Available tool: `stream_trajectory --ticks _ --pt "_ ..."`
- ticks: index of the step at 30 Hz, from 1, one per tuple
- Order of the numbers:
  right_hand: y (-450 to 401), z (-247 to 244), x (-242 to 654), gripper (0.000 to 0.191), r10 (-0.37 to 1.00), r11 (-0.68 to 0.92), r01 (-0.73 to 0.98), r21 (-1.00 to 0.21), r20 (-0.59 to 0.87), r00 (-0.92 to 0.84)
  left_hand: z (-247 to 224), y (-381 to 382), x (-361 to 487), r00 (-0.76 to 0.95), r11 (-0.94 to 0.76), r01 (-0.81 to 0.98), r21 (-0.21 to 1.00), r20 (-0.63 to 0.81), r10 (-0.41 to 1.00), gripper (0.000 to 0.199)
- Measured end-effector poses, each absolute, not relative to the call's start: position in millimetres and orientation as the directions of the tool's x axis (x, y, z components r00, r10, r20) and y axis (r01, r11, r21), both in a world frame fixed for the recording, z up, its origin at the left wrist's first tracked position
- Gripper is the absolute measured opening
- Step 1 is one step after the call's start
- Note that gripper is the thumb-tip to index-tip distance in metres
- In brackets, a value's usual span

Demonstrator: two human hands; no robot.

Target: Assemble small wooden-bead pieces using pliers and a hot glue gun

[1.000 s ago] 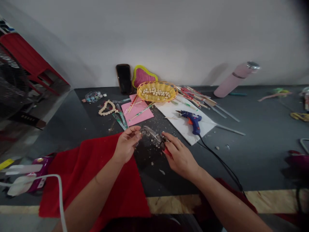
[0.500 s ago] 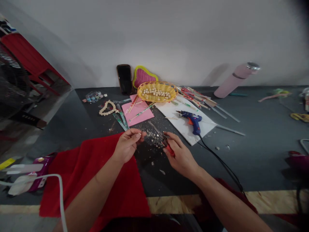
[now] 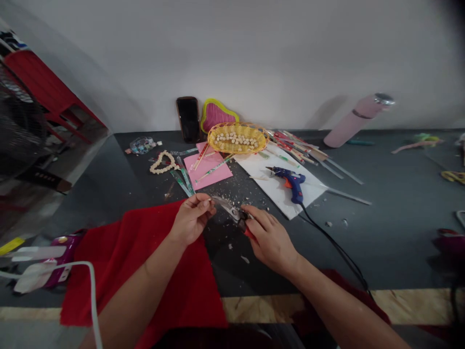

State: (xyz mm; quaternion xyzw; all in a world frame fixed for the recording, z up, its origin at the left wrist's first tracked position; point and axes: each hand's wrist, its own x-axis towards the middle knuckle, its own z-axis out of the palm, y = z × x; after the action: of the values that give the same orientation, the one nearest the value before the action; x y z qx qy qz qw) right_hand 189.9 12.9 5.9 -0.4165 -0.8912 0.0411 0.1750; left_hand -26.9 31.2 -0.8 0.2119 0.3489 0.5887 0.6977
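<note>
My right hand (image 3: 271,238) is closed round the red handles of a cutting tool (image 3: 234,212), whose metal blades point left. The blade tips reach the fingertips of my left hand (image 3: 191,219), which is pinched on something too small to make out. Small pale crumbs (image 3: 229,228) lie scattered on the dark table (image 3: 250,271) beneath and behind the blades. A yellow basket (image 3: 214,147) with small pale pieces stands behind, near the wall. Left of the pink paper (image 3: 223,178) lies a loop of pale beads (image 3: 153,169).
A blue glue gun (image 3: 295,186) rests on white paper (image 3: 290,211), its black cord running to the front right. Red cloth (image 3: 185,286) lies under my left forearm. A phone (image 3: 189,120) leans on the wall; a pink bottle (image 3: 348,127) stands at the right.
The cutting tool in my right hand has moved and turned to the left, so its blades now meet my left fingertips. My left hand has barely moved.
</note>
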Motion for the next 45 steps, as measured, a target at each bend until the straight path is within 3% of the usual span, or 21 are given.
stream_trajectory --ticks 11,27,33,41,45 --pt "8.3 -1.2 182.9 0.021 0.743 0.655 0.746 -0.121 0.283 -0.606 -5.5 29.5 -24.2 0.081 0.226 -0.731 0.644 -0.247 0.966 0.019" --pt "5.7 0.5 178.7 0.020 0.736 0.659 0.747 -0.089 0.281 -0.616 -6.4 25.1 -14.4 0.097 0.261 -0.770 0.582 -0.297 0.950 0.019" --pt "5.4 -3.7 178.8 0.023 0.744 0.652 0.752 -0.100 0.274 -0.609 -4.0 24.4 -12.3 0.094 0.255 -0.719 0.647 -0.272 0.958 0.018" --pt "6.5 1.6 183.5 0.023 0.757 0.651 0.726 -0.222 0.266 -0.597 -7.4 25.3 -17.8 -0.093 0.076 -0.458 0.886 -0.133 0.987 0.013" --pt "7.1 5.0 186.2 0.050 0.787 0.616 0.718 -0.324 0.256 -0.561 -14.6 24.1 -19.6 -0.116 0.040 -0.393 0.919 -0.093 0.989 0.014"
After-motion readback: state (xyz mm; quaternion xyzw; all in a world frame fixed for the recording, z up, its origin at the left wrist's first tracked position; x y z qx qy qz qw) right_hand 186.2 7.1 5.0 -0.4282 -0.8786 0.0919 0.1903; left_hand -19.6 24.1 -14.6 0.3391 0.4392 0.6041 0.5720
